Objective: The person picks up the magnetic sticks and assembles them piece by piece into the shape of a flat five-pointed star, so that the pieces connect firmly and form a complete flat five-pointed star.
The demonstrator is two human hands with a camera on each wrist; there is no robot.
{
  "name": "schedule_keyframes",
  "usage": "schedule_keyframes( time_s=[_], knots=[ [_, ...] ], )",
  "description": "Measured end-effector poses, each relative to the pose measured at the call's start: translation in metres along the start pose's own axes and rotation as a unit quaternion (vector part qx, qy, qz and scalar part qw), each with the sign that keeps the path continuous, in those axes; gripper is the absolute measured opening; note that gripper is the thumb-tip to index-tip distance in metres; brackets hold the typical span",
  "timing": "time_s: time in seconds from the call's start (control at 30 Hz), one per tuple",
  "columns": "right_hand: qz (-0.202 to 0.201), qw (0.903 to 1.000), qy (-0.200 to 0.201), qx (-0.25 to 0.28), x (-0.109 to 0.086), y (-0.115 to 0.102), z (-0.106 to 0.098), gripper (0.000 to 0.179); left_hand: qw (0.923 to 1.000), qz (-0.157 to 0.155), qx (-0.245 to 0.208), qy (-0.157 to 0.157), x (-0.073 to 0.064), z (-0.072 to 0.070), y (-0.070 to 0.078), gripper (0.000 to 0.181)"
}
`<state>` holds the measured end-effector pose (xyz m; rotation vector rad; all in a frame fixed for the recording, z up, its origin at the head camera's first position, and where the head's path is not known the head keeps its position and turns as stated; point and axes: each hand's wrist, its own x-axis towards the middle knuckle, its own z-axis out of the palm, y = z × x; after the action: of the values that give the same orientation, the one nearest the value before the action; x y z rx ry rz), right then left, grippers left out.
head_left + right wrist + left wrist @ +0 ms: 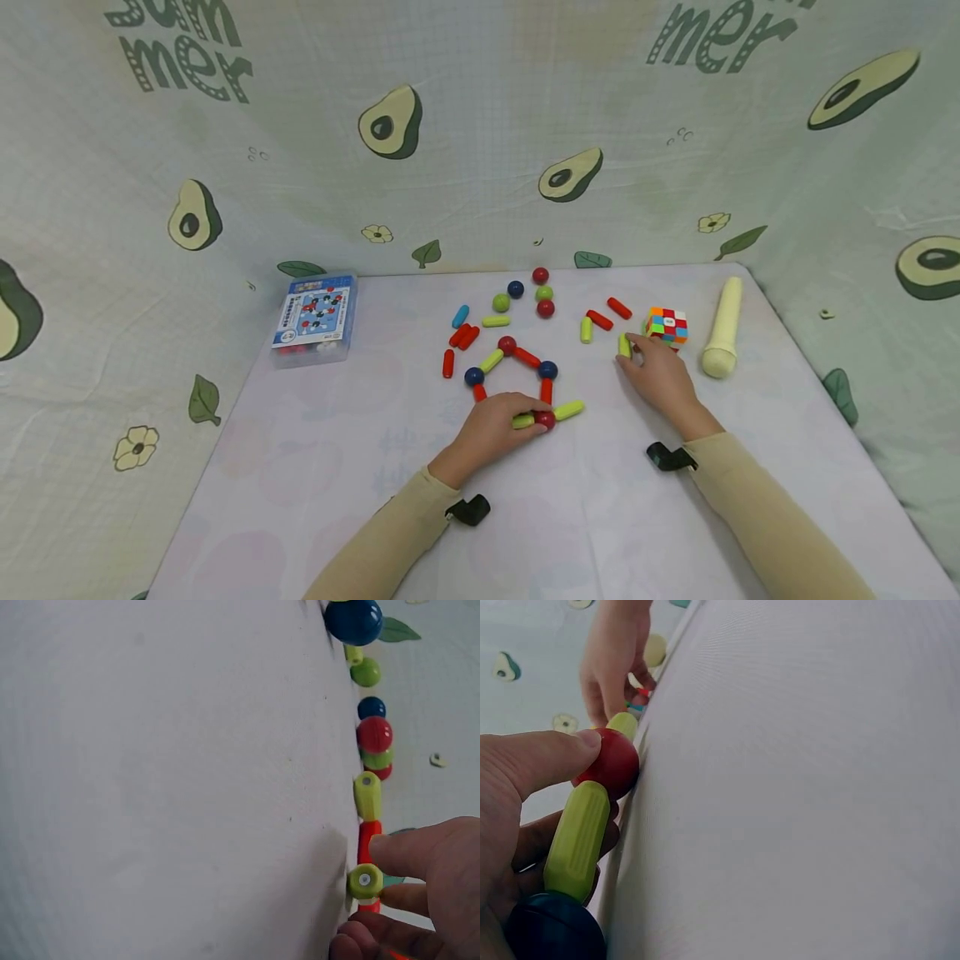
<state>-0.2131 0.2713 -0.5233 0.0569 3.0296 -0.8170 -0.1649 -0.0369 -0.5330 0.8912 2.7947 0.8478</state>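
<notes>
My left hand [491,425] grips a red ball [613,769] at the near corner of a ring built from rods and balls, thumb on top and fingers curled beneath. From that ball a yellow-green rod [569,409] sticks out to the right. A dark blue ball [555,930] joins the ring below the left palm; in the head view the hand covers that side. Over to the right, my right hand [663,375] pinches a loose yellow-green magnetic rod [365,881] between thumb and finger, its metal-tipped end facing the right wrist camera.
Loose red rods [599,320] and a yellow-green rod [586,329] lie just left of the right hand. Behind it stand a puzzle cube [667,323] and a cream club-shaped object [723,327]. Spare balls [545,308] sit at the back; a plastic box [313,320] stands far left.
</notes>
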Motion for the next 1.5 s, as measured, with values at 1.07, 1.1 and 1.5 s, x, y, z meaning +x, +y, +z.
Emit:
schedule_keyframes(
  time_s=[1.07, 1.1, 1.5],
  knots=[
    [-0.068, 0.9931, -0.079, 0.053, -0.024, -0.034, 0.014, 0.034, 0.9999, -0.005, 0.004, -0.007, 0.001, 0.002, -0.001, 0.036],
    [-0.073, 0.9922, -0.079, 0.064, -0.024, -0.035, 0.015, 0.033, 1.0000, -0.004, 0.004, -0.007, 0.001, 0.002, -0.001, 0.036],
    [-0.096, 0.9807, -0.116, 0.125, -0.021, -0.051, 0.020, 0.029, 1.0000, 0.004, 0.008, -0.001, 0.001, 0.002, -0.002, 0.036]
  ],
)
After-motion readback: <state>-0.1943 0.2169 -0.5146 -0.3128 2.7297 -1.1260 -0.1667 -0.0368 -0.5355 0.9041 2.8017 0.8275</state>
